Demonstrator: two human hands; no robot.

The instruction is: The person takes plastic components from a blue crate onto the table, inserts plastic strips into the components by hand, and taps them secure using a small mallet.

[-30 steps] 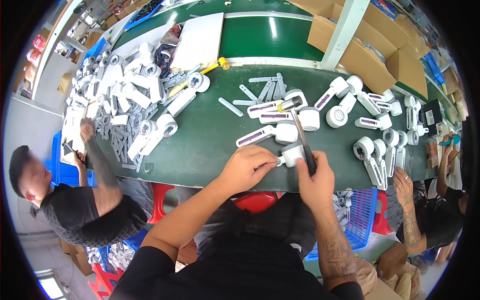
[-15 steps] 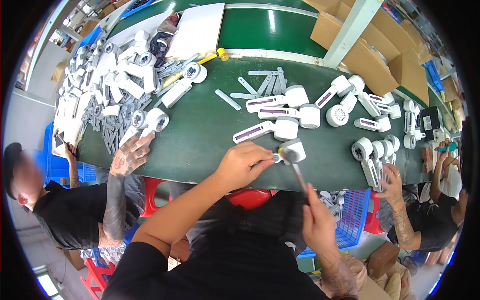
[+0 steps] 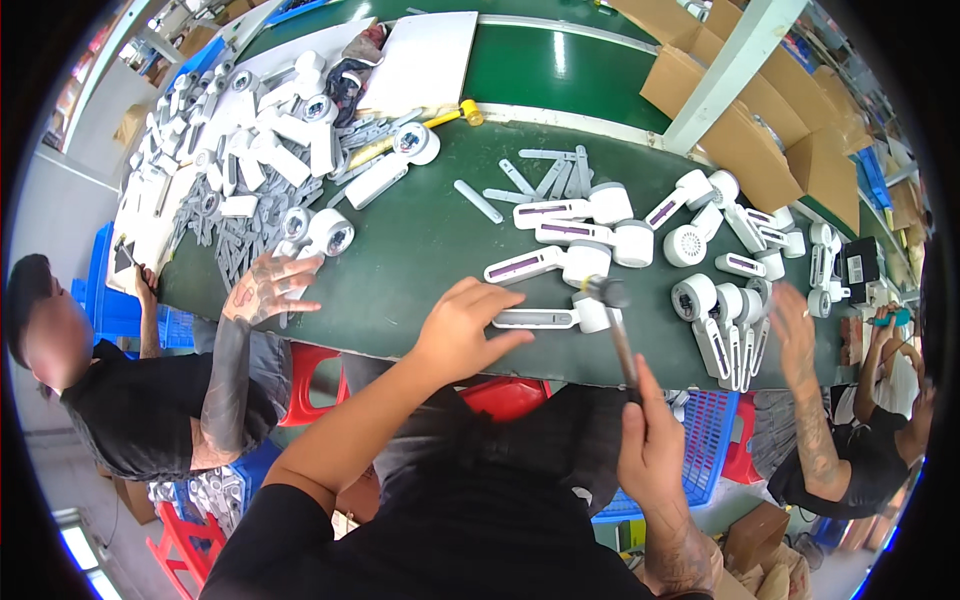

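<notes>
While beside table edge [image 3: 400,345], hammer [image 3: 607,292]

Left hand [image 3: 462,338] steadies white handle [image 3: 540,319]; right hand [image 3: 652,440] grips hammer [image 3: 612,315].

Long green counter [image 3: 420,240] under bright overhead light; cardboard boxes [image 3: 760,130] behind white post [image 3: 730,70]; red stool [image 3: 310,375], blue crates [image 3: 710,440] on grey floor [image 3: 60,210].

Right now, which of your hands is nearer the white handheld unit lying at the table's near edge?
Left. The left hand rests on the white handheld unit; the right hand is back off the table, gripping a hammer.
</notes>
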